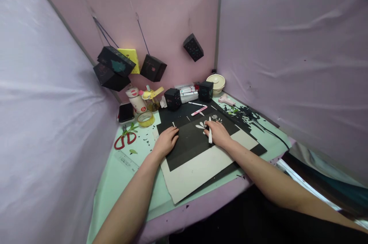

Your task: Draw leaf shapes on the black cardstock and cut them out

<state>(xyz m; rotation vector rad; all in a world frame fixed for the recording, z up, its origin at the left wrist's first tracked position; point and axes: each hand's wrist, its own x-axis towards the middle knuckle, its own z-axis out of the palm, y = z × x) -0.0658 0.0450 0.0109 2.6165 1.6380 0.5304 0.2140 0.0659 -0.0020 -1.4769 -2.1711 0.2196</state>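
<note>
Green table (115, 182): grey board (195, 171), red scissors (124, 139), tape roll (145, 118)

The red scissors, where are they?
In the head view, the red scissors lie on the green table at the left, just below the yellow tape roll and left of the person's left hand.

The right hand (219, 133) covers the lower part of the white pen (210, 135) and part of the white flower drawing (201, 125), so the grip of its fingers cannot be made out. The left hand (166, 140) hides the black paper (189, 144) beneath it. Both forearms run off the bottom edge. Markings on the small black boxes (172, 99) are too small to tell.
</note>
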